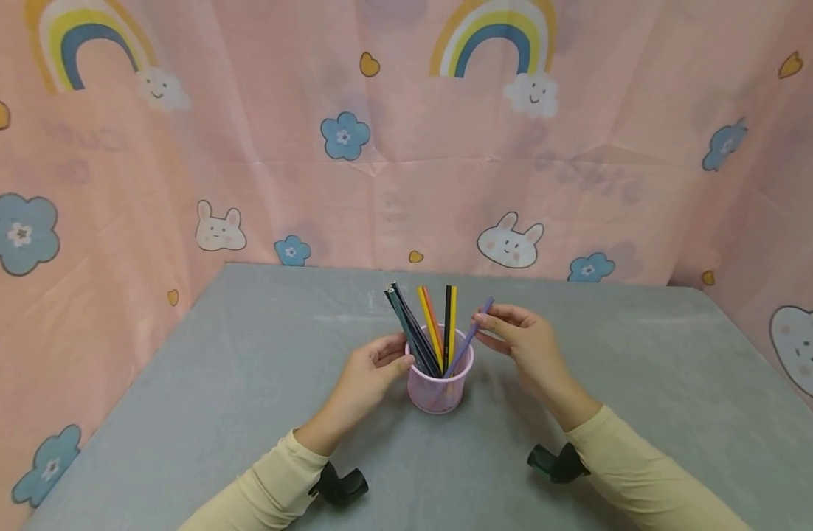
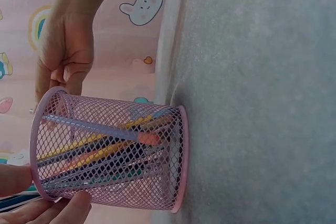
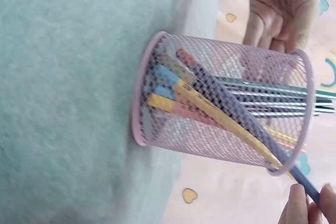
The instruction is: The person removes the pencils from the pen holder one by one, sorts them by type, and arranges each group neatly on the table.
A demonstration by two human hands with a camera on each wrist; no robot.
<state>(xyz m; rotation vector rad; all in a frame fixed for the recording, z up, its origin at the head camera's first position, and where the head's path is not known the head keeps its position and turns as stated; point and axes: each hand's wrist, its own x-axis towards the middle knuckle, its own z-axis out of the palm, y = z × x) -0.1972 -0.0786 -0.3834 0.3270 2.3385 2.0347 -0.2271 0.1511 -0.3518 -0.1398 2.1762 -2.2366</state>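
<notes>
- The right hand (image 1: 533,354), at two o'clock from a pink mesh cup (image 1: 436,396), is pinching a purple pencil (image 1: 469,336) near its upper end; thumb and fingertips are closing with no more gap than the shaft.
- That high hold is probably giving control of the pencil while leaving the fingers outside the rim.
- The left hand (image 1: 360,380), at nine o'clock, is curving thumb and fingers around the cup's near-left side by the rim, parted by roughly what the rim and nearby pencils need. It is likely bracing this light cup against tipping.
- The cup is standing upright on the desk, between both hands and within easy reach of each.
- The purple pencil is slanting towards two o'clock, crossing the rim, with its reddish lower end sitting inside the cup.
- Dark pencils (image 1: 416,327) are leaning towards eleven o'clock, beside the left fingers; the rim seems to be propping them.
- Yellow and orange pencils (image 1: 430,323) are tilting slightly left of twelve; a black-and-yellow pair (image 1: 448,317) is standing nearly straight.
- Cream sleeves (image 1: 267,479) are coming in from seven and five o'clock, with black devices (image 1: 343,487) sitting at the wrists.
- Around this, the grey desk (image 1: 267,369) is spreading out; at twelve o'clock a pink cloth (image 1: 406,199) is hanging, showing rainbows, rabbits and flowers.
</notes>
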